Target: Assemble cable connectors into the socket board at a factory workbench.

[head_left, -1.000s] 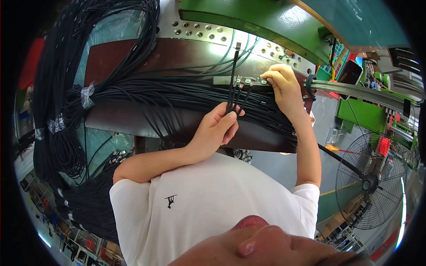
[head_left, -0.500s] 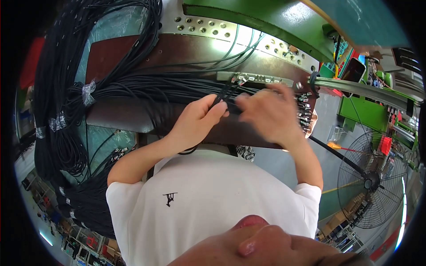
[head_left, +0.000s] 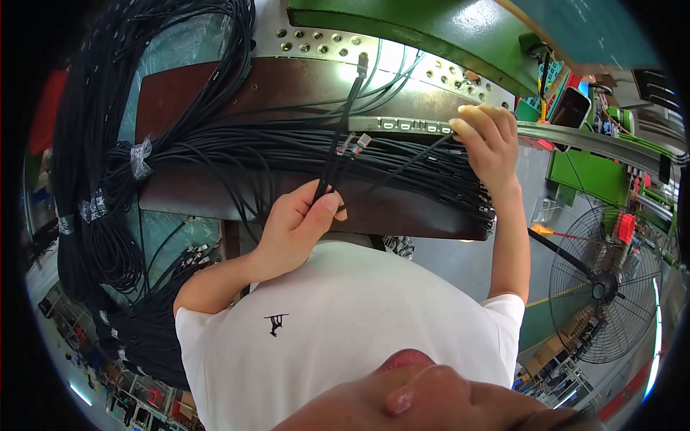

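In my left hand [head_left: 302, 224], the fingers close round several black cables [head_left: 341, 162], which stand up above my thumb. Metal-tipped connectors [head_left: 356, 144] end some of these cables; one longer end, with a dark connector [head_left: 362, 66], reaches up to the perforated plate. My right hand [head_left: 491, 142] is pinched at the right end of a slotted metal strip [head_left: 402, 124]. A single black cable [head_left: 418, 161] runs up to its fingertips; the gripped end is hidden by the fingers. Below the strip, a thick bundle of black cables [head_left: 287, 147] lies across the brown board.
The brown board [head_left: 172, 104] borders a perforated metal plate [head_left: 309, 47] and a green machine body [head_left: 402, 18]. A metal rail [head_left: 596, 140] extends right. Tied cable coils [head_left: 108, 237] hang at left. A caged fan [head_left: 602, 287] stands at lower right, beside a phone [head_left: 573, 108] farther back.
My right hand has moved right and up to the end of the metal strip, now with a cable at its fingertips. My left hand has moved slightly left and down with its cables.
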Demonstrator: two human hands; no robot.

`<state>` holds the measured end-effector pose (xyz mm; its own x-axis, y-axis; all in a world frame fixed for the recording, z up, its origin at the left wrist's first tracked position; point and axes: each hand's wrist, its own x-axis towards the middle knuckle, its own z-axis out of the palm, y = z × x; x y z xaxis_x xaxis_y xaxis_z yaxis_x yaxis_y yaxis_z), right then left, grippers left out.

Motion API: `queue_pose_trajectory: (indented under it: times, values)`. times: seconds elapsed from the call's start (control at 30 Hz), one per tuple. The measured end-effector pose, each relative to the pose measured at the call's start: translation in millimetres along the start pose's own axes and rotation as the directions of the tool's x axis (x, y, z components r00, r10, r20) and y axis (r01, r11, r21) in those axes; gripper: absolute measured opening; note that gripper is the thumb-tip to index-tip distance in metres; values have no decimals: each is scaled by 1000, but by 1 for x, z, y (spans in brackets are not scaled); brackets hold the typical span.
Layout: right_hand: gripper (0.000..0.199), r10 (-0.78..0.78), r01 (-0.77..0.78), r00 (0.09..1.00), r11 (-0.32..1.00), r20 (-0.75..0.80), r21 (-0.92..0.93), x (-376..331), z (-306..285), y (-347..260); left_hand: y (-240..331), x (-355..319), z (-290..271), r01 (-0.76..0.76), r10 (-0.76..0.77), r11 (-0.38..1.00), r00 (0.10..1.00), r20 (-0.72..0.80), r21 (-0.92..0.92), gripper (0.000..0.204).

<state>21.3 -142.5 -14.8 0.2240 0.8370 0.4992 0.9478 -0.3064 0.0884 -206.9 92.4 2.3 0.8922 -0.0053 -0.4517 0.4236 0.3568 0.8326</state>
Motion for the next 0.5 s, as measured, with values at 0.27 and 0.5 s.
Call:
queue_pose_trajectory:
  times: [0.27,0.5]
  values:
    - [27,226,-220,973,871,39,439,34,27,-60,-3,30,21,-108,112,992,991,72,-59,27]
    - [20,349,-339,932,733,100,590,37,38,-69,-2,37,25,55,20,923,982,189,-380,32]
